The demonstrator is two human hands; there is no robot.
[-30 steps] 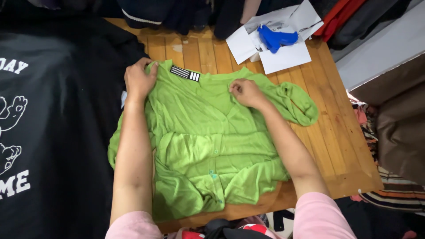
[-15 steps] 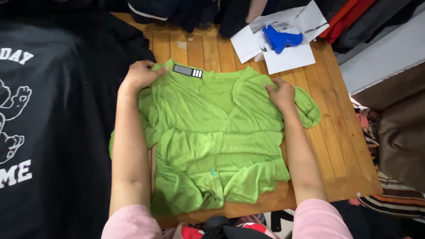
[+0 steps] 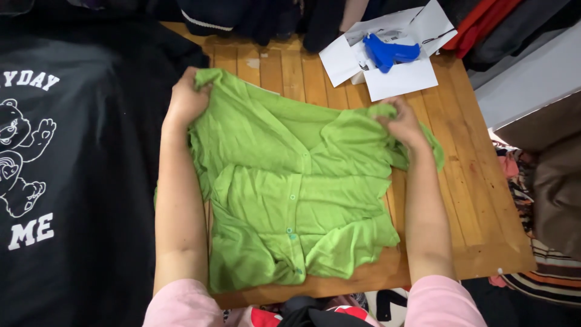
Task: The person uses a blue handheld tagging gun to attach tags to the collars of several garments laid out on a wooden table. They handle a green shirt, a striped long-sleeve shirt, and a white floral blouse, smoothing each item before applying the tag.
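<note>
Left hand [image 3: 186, 100] closed on the left shoulder of the green cardigan [image 3: 290, 194]; right hand [image 3: 404, 124] closed on the right shoulder. Cardigan spread between the two grips, hanging down from them toward the near edge of the wooden table [image 3: 478, 200]. Beyond the right hand, white papers [image 3: 399, 79] with a blue tool [image 3: 387, 53].

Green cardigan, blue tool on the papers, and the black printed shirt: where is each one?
Green cardigan [image 3: 290, 200]: head view, on its buttoned front.
Blue tool [image 3: 387, 53]: head view, on its body.
Black printed shirt [image 3: 78, 181]: head view, on plain black fabric.
</note>
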